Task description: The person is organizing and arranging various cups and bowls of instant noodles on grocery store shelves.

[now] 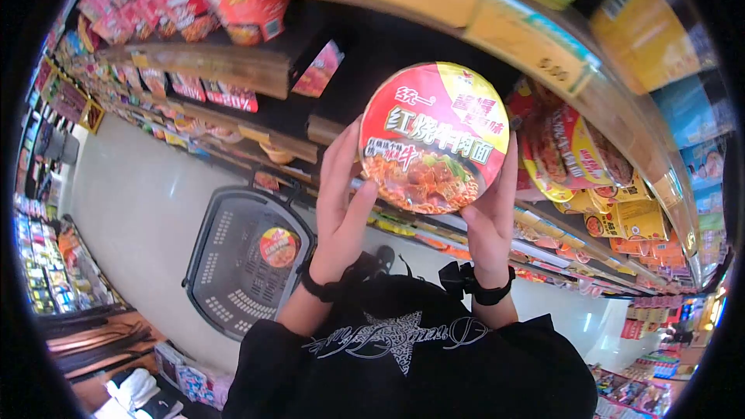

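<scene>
A round instant noodle bowl [434, 136] with a red and yellow lid is held up in front of my chest, its printed top facing me. My left hand [341, 202] grips its left side, thumb along the lower rim. At the lower right edge, my right hand [493, 221] is closed on the same bowl, with part of its fingers hidden behind it. Below and to the left, a grey shopping basket [221, 252] stands on the floor. One more noodle bowl [279, 247] with a similar lid lies inside it.
A shelf edge with yellow price tags [528, 39] curves above and right of my hands. More noodle bowls [570, 140] are stacked on that shelf. Pink and red snack bags [240, 4] hang at the upper left. Pale floor [132, 178] runs along the aisle.
</scene>
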`<state>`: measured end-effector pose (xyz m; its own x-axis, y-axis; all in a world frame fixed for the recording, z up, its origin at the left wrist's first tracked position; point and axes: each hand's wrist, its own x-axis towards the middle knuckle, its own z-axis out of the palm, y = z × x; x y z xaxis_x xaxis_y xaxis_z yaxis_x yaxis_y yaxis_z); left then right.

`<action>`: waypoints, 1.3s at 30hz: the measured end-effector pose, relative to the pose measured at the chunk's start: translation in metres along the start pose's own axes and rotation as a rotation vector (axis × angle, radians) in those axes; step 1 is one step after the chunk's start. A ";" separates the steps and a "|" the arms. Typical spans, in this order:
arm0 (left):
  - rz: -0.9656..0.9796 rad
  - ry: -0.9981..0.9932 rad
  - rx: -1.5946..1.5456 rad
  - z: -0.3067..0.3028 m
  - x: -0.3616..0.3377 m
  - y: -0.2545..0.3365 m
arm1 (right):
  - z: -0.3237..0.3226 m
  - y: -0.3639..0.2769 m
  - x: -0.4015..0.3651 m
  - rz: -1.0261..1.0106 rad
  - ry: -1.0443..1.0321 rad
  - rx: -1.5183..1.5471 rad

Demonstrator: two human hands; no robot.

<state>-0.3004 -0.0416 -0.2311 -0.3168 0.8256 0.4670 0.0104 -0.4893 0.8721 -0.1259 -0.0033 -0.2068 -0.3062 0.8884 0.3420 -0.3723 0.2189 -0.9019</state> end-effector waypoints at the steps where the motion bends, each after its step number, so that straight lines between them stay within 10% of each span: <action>1: -0.021 -0.028 -0.002 0.010 0.011 -0.005 | -0.011 0.004 0.003 -0.070 -0.022 -0.059; 15: -0.191 -0.084 0.298 0.068 0.061 -0.048 | -0.051 0.027 -0.004 -0.056 0.058 -0.566; 21: -0.143 0.099 0.170 0.050 0.039 -0.047 | -0.040 0.046 -0.036 -0.390 0.134 -0.638; 32: -0.715 0.967 -0.046 -0.201 -0.139 -0.099 | 0.106 0.175 -0.042 0.411 -0.711 -0.416; 35: -0.984 1.099 -0.242 -0.277 -0.213 -0.151 | 0.147 0.265 -0.059 1.170 -0.550 -0.031; 39: -1.296 1.101 -0.442 -0.321 -0.272 -0.217 | 0.174 0.394 -0.088 1.617 -0.333 0.068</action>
<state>-0.5210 -0.2498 -0.5941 -0.3505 0.2438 -0.9043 -0.9213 0.0837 0.3797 -0.3980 -0.0650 -0.5464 -0.5500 0.0422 -0.8341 0.4662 -0.8131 -0.3486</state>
